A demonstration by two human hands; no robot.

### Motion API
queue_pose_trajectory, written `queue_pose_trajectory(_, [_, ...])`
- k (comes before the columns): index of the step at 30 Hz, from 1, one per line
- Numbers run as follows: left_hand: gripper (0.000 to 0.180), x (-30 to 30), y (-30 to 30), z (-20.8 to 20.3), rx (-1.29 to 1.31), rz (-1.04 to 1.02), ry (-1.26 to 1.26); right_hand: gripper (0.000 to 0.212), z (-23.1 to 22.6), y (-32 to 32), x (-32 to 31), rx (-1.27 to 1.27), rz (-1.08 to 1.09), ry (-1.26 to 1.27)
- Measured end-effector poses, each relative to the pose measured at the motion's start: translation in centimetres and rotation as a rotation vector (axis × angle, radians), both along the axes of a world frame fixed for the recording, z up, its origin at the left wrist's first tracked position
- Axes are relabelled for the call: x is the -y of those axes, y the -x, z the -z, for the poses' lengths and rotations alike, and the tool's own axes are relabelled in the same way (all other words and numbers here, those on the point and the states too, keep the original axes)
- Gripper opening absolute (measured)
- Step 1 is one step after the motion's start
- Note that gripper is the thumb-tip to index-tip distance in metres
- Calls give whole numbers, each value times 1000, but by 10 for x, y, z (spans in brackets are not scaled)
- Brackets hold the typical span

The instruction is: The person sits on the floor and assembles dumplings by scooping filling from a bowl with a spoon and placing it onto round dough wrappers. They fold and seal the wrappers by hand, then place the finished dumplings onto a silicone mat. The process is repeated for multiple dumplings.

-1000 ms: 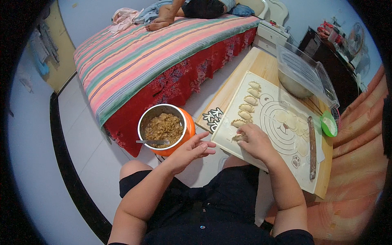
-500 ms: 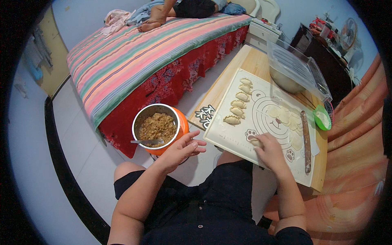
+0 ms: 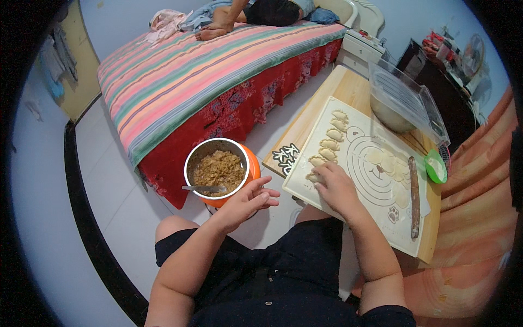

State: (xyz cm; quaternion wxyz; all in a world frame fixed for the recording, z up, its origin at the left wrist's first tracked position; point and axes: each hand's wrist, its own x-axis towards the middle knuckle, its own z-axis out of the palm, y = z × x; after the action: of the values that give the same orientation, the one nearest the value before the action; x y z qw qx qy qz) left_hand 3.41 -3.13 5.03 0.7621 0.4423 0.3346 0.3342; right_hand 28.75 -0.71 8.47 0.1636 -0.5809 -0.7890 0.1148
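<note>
My right hand (image 3: 336,188) is closed on a dumpling (image 3: 312,177), which touches or nearly touches the pale mat (image 3: 354,203) at the near end of a row of dumplings (image 3: 329,144). Its fingers hide part of the dumpling. My left hand (image 3: 248,203) is held in the air with its fingers apart, and nothing is in it. Just beyond it stands an orange pot (image 3: 254,163) of brown minced filling (image 3: 218,170), with a spoon (image 3: 204,188) lying in it. Round dough wrappers (image 3: 388,163) overlap on the mat beside a speckled rolling pin (image 3: 414,199).
The mat lies on a wooden table (image 3: 343,82). Behind it stand a bowl (image 3: 389,114) under a clear plastic container (image 3: 403,90) and a green bowl (image 3: 437,169) of white powder. A striped bed (image 3: 218,76) with a person's legs (image 3: 223,24) is across the floor.
My right hand has moved left and away from me, carrying the dumpling to the near end of the row. My left hand stays nearly still, and the whole view has shifted slightly.
</note>
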Motion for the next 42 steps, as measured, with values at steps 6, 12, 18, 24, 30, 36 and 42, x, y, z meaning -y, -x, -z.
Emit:
queue_pose_trajectory(6, [60, -2, -11, -5, -29, 39, -10, 30, -5, -14, 6, 5, 24, 0])
queue_pose_trajectory(12, [59, 2, -3, -4, -89, -12, -18, 30, -3, 27, 4, 153, 69, -30])
queue_pose_trajectory(18, [57, -5, -13, 1, -61, 20, -45, 27, 2, 21, 13, 249, 188, -125])
queue_pose_trajectory(24, [55, -8, -23, 3, -48, 70, -64, 27, 8, 21, 7, 149, 193, -184])
queue_pose_trajectory(30, [50, -3, -6, 6, -77, -66, -59, 27, 1, 9, 15, -23, 179, -366])
queue_pose_trajectory(36, [35, -15, -2, 24, 25, -272, 103, 30, -2, -115, -27, 8, 549, -77])
queue_pose_trajectory(42, [35, -17, -7, 31, -42, -296, 92, 39, 24, -176, -78, 251, 268, -132])
